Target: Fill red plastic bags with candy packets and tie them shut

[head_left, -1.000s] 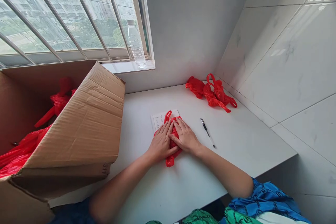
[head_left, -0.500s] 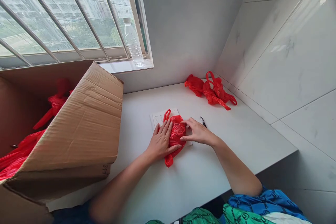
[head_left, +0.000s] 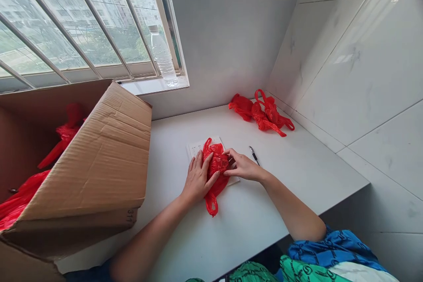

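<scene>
A tied red plastic bag (head_left: 217,164) with a bundled, rounded middle lies on a white notepad (head_left: 194,147) on the desk. One loop handle points away from me and another towards me. My left hand (head_left: 196,179) rests along the bag's left side, fingers stretched out and thumb spread over its near part. On the right side, my right hand (head_left: 243,166) has its thumb and curled forefinger closed about the bag's edge. What is inside the bag is hidden. Just beyond the right hand lies a black-and-clear pen (head_left: 254,155).
At left stands a large open cardboard box (head_left: 109,154) with red plastic bags (head_left: 64,139) inside. More tied red bags (head_left: 264,112) lie at the desk's back right, near the tiled wall (head_left: 330,75). A clear water bottle (head_left: 162,59) stands on the sill by the barred window.
My left hand has shifted off the bag's top to its left side, fingers more apart. The bag's near handle loop has spread open. The view has shifted slightly.
</scene>
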Motion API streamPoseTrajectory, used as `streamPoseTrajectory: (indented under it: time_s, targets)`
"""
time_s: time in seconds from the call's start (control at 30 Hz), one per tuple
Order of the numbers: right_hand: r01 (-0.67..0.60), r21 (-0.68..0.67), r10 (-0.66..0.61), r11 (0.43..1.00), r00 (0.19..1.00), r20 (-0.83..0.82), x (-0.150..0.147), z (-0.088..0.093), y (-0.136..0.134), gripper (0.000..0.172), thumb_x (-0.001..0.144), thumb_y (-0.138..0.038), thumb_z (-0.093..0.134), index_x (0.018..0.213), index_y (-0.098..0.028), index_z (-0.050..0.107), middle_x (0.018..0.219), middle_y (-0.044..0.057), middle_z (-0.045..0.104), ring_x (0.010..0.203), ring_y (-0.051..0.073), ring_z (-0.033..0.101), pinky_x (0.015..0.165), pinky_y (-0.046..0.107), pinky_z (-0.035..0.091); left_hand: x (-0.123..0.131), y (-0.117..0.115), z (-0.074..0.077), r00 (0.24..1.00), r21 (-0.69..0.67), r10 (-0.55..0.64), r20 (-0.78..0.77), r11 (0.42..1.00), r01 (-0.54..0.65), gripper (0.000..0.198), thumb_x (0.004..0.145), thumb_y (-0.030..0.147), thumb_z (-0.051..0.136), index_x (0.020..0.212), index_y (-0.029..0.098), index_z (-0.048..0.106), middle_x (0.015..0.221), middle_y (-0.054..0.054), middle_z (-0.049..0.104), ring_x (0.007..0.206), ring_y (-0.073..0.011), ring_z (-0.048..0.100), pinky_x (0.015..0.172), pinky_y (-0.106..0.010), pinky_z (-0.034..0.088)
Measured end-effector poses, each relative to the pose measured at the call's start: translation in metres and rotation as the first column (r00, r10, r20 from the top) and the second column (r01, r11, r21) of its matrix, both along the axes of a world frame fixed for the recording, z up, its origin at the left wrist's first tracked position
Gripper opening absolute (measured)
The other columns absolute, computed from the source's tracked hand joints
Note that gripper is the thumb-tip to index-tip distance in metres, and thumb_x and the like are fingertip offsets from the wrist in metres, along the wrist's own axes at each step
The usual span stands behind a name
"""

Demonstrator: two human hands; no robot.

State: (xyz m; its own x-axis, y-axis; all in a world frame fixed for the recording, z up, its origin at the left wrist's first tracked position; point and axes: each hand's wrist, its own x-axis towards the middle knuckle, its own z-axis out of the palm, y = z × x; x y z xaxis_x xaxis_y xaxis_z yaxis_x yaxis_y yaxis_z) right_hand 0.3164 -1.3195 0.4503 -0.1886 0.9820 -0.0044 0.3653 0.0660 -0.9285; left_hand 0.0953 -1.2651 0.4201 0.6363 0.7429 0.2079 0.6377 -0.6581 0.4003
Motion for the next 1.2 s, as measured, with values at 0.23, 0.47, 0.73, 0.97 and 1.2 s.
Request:
streamPoseTrajectory:
  time_s: [0.23, 0.47, 0.73, 0.97, 1.2]
  targets:
    - [0.039, -0.088, -0.069, 0.995, 0.925, -0.373, -0.005, 0.002, 0.003, 0.042, 0.078, -0.027, 0.071, 0.116, -0.025, 0.053, 0.109, 0.003, 0.062, 0.097, 0.019, 0.064, 0.083, 0.035, 0.054, -0.017, 0.013, 0.011, 0.955, -0.179, 0.173, 0.240, 0.975, -0.132, 0.071, 0.099, 0.053, 0.039, 0.158, 0.024, 0.010, 0.147, -0.015, 0.047, 0.134, -0.0311, 0.044, 0.111, -0.054, 0.031]
    - [0.041, -0.151, -0.134, 0.988, 0.714, -0.687, -0.011, 0.008, 0.001, 0.068, 0.075, -0.024, 0.076, 0.135, -0.033, 0.048, 0.127, 0.004, 0.060, 0.110, 0.020, 0.061, 0.093, 0.037, 0.052, -0.018, 0.010, 0.048, 0.861, -0.587, 0.192, 0.470, 0.797, 0.143, 0.050, 0.093, 0.055, 0.052, 0.130, 0.020, 0.054, 0.122, -0.010, 0.065, 0.109, -0.0278, 0.062, 0.093, -0.041, 0.051]
    - [-0.053, -0.259, -0.176, 0.964, 0.601, -0.779, -0.037, 0.009, -0.001, 0.045, 0.076, -0.036, 0.080, 0.116, -0.022, 0.063, 0.119, 0.007, 0.069, 0.108, 0.022, 0.065, 0.094, 0.035, 0.051, -0.014, -0.009, 0.069, 0.731, -0.668, 0.236, 0.640, 0.641, 0.378, 0.045, 0.089, 0.043, 0.066, 0.127, 0.022, 0.053, 0.122, -0.009, 0.065, 0.108, -0.0241, 0.064, 0.091, -0.034, 0.055]
    - [0.101, -0.246, -0.257, 0.964, 0.597, -0.760, -0.040, 0.001, -0.002, 0.048, 0.071, -0.032, 0.084, 0.113, -0.022, 0.063, 0.113, 0.005, 0.071, 0.104, 0.022, 0.066, 0.091, 0.035, 0.051, -0.025, -0.018, 0.082, 0.887, -0.713, 0.190, 0.420, 0.674, 0.194, 0.044, 0.089, 0.050, 0.061, 0.118, 0.017, 0.059, 0.103, -0.008, 0.069, 0.094, -0.0240, 0.065, 0.077, -0.031, 0.054]
    - [-0.221, -0.110, 0.074, 0.969, 0.686, -0.723, -0.050, 0.006, -0.021, 0.056, 0.079, -0.052, 0.075, 0.125, -0.025, 0.058, 0.114, 0.008, 0.070, 0.096, 0.024, 0.067, 0.087, 0.039, 0.052, -0.062, -0.063, 0.137, 0.941, -0.378, 0.101, 0.324, 0.925, 0.031, 0.027, 0.093, 0.040, 0.056, 0.086, 0.015, 0.063, 0.075, -0.001, 0.063, 0.067, -0.0132, 0.054, 0.059, -0.022, 0.045]
